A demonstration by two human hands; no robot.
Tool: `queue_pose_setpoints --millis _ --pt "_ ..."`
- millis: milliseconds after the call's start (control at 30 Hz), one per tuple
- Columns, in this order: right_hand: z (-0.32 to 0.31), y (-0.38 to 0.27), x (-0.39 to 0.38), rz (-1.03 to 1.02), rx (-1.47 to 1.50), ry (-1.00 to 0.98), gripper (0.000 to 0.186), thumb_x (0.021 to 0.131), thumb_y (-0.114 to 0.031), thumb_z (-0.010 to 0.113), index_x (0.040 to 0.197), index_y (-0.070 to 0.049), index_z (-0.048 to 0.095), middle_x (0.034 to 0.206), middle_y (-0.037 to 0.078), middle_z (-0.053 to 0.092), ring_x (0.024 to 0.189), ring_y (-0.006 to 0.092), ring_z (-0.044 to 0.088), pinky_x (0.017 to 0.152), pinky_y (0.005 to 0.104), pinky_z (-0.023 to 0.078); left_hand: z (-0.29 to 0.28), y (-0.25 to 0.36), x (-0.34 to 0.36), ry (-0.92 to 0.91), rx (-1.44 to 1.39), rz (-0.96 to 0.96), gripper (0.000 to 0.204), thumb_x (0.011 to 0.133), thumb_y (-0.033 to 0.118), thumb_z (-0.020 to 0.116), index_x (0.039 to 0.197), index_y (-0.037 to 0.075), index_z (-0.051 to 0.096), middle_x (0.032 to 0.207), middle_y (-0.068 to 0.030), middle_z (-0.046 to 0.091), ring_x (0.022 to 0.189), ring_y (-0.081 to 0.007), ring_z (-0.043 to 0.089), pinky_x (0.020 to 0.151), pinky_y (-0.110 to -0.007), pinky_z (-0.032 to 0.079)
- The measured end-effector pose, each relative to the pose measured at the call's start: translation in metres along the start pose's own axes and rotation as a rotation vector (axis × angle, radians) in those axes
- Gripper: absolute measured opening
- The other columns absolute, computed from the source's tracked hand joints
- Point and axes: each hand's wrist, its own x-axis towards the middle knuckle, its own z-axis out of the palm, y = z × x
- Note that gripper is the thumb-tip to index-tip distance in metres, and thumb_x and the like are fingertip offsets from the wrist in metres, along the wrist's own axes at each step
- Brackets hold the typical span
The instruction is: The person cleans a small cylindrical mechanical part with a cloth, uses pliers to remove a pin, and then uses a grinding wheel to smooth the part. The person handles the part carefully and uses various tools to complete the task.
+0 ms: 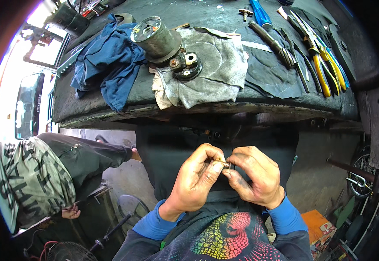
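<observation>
A small brownish metal piece, like a short pin or bushing (227, 165), is held in front of my chest. My left hand (197, 176) pinches one end between thumb and fingers. On the other end are the closed thumb and fingertips of my right hand (255, 176). Fingers cover much of the piece, so its exact kind is hidden. Beyond my hands, on the workbench, a metal motor housing (157, 41) leans beside a dark round end part with terminals (186, 65). Both rest on a grey rag (217, 65).
A blue cloth (107, 65) lies left on the bench (124, 111). To the right are a toothed shaft (276, 45), a blue screwdriver handle (261, 15) and yellow-handled pliers (320, 71). Another person (37, 178) is at far left. An orange box (317, 228) stands low right.
</observation>
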Motion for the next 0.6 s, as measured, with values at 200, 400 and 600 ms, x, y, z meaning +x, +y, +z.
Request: queue_pose_setpoints --millis 200,400,600 --pt "0.000 0.001 -0.002 0.031 0.018 -0.001 0.028 0.079 -0.010 0.084 0.100 0.000 0.069 0.093 0.015 0.069 0.079 0.0313 0.070 0.069 0.0369 0.058 0.004 -0.008 0.002 0.005 -0.021 0.038 0.014 0.108 0.013 0.057 0.114 0.000 0.056 0.098 -0.0002 0.052 0.090 -0.0061 0.049 0.082 -0.023 0.043" --pt "0.003 0.006 -0.005 0.071 0.071 0.010 0.030 0.080 -0.013 0.085 0.101 0.001 0.069 0.094 0.016 0.069 0.080 0.0314 0.070 0.070 0.0374 0.058 0.003 -0.013 0.002 0.037 -0.047 0.014 0.016 0.108 0.016 0.057 0.112 0.001 0.057 0.099 -0.0014 0.056 0.091 -0.0069 0.051 0.083 -0.024 0.045" --pt "-0.002 0.003 -0.001 -0.002 -0.087 0.019 0.041 0.080 -0.015 0.085 0.113 0.002 0.068 0.109 0.019 0.067 0.091 0.0331 0.070 0.077 0.0382 0.058 -0.001 -0.013 0.004 0.035 -0.149 -0.104 0.021 0.109 0.021 0.057 0.111 0.001 0.058 0.101 -0.0030 0.058 0.092 -0.0088 0.052 0.085 -0.025 0.045"
